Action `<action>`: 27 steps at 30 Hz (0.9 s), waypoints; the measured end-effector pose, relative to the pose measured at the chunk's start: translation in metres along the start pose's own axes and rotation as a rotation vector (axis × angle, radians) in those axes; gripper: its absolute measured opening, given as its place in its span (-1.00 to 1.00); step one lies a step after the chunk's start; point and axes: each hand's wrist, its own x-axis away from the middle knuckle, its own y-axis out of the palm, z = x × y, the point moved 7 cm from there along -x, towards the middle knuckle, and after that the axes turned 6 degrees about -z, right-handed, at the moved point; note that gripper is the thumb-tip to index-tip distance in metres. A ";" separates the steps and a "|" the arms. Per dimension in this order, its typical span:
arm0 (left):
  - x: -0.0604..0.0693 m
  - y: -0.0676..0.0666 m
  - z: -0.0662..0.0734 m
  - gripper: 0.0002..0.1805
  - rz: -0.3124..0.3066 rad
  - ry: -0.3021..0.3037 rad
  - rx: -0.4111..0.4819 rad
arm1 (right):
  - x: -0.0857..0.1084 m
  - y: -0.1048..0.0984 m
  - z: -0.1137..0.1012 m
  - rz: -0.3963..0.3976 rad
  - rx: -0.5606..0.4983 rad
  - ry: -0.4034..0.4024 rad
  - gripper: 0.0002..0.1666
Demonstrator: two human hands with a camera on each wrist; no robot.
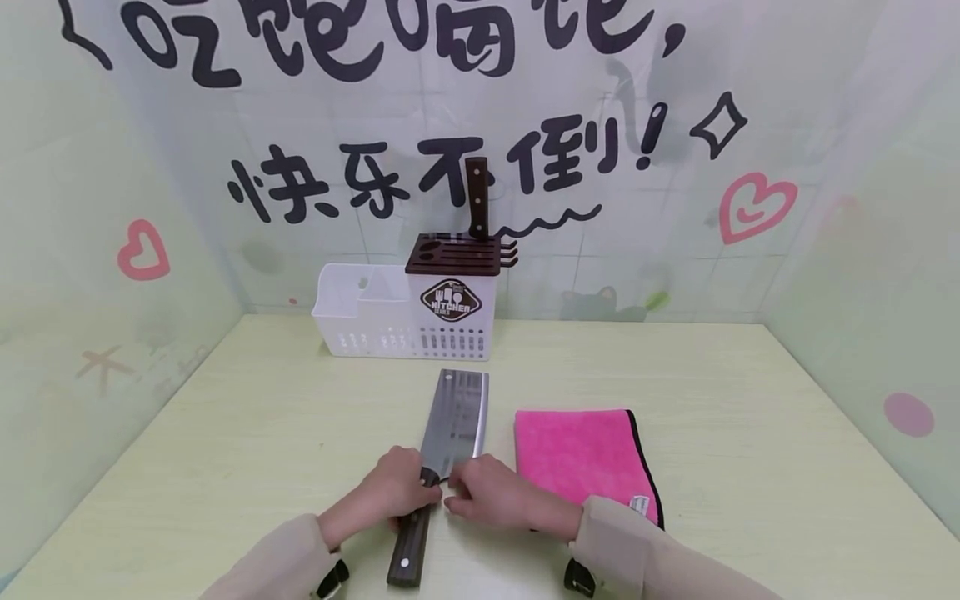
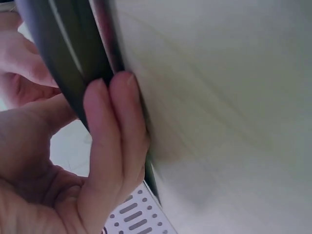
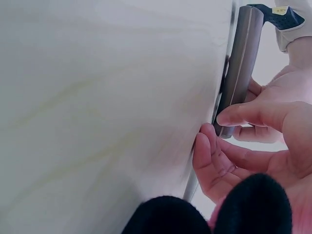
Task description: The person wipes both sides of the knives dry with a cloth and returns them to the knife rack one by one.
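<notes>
A cleaver lies with its blade pointing away and its dark handle toward the near edge. My left hand grips the handle close to the blade. In the left wrist view, two fingers of this hand lie along the dark handle. At the blade's near right corner, my right hand has its fingers curled over the edge. The right wrist view has the thumb of my right hand by the blade end of the handle, its fingertips at the blade edge; exact contact is partly hidden.
A folded pink cloth with black trim lies right of the cleaver. Behind stands a white holder with a brown slotted top, from which a dark handle rises. Printed walls enclose the pale table.
</notes>
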 end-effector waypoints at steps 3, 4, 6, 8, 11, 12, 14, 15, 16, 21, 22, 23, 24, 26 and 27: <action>-0.001 -0.002 -0.004 -0.75 -0.016 -0.016 0.034 | 0.000 0.000 0.000 -0.004 -0.018 0.003 -0.91; -0.002 -0.002 -0.006 -0.75 -0.020 -0.020 0.049 | -0.001 -0.001 0.000 -0.005 -0.021 0.002 -0.91; -0.003 -0.002 -0.009 -0.75 -0.032 -0.022 0.089 | -0.001 -0.002 -0.001 -0.007 -0.029 -0.001 -0.89; -0.003 -0.002 -0.011 -0.75 -0.048 -0.032 0.134 | 0.000 -0.002 -0.001 -0.012 -0.036 0.002 -0.86; -0.004 -0.001 -0.014 -0.75 -0.073 -0.049 0.203 | 0.000 -0.003 -0.001 -0.015 -0.056 0.015 -0.79; -0.004 -0.001 -0.014 -0.75 -0.083 -0.052 0.223 | 0.000 -0.003 -0.002 -0.015 -0.064 0.019 -0.77; -0.005 0.001 -0.014 -0.76 -0.107 -0.048 0.262 | 0.001 -0.004 -0.001 -0.016 -0.097 0.032 -0.76; -0.005 0.002 -0.013 -0.76 -0.120 -0.045 0.285 | 0.001 -0.004 -0.001 -0.014 -0.116 0.036 -0.76; -0.006 0.004 -0.013 -0.77 -0.138 -0.040 0.307 | 0.001 -0.004 0.000 -0.010 -0.131 0.038 -0.76; -0.007 0.008 -0.010 -0.78 -0.216 -0.004 0.415 | 0.004 -0.006 0.002 0.011 -0.203 0.043 -0.77; -0.007 0.009 -0.010 -0.78 -0.234 0.004 0.443 | 0.005 -0.007 0.003 0.014 -0.210 0.043 -0.77; -0.007 0.010 -0.010 -0.78 -0.249 0.007 0.472 | 0.005 -0.007 0.004 0.016 -0.223 0.045 -0.76; -0.007 0.011 -0.010 -0.78 -0.267 0.011 0.502 | 0.006 -0.007 0.005 0.018 -0.232 0.043 -0.76; -0.008 0.013 -0.010 -0.77 -0.300 0.020 0.569 | 0.007 -0.007 0.007 0.017 -0.265 0.051 -0.75; -0.008 0.013 -0.010 -0.77 -0.314 0.024 0.602 | 0.007 -0.007 0.008 0.018 -0.280 0.055 -0.75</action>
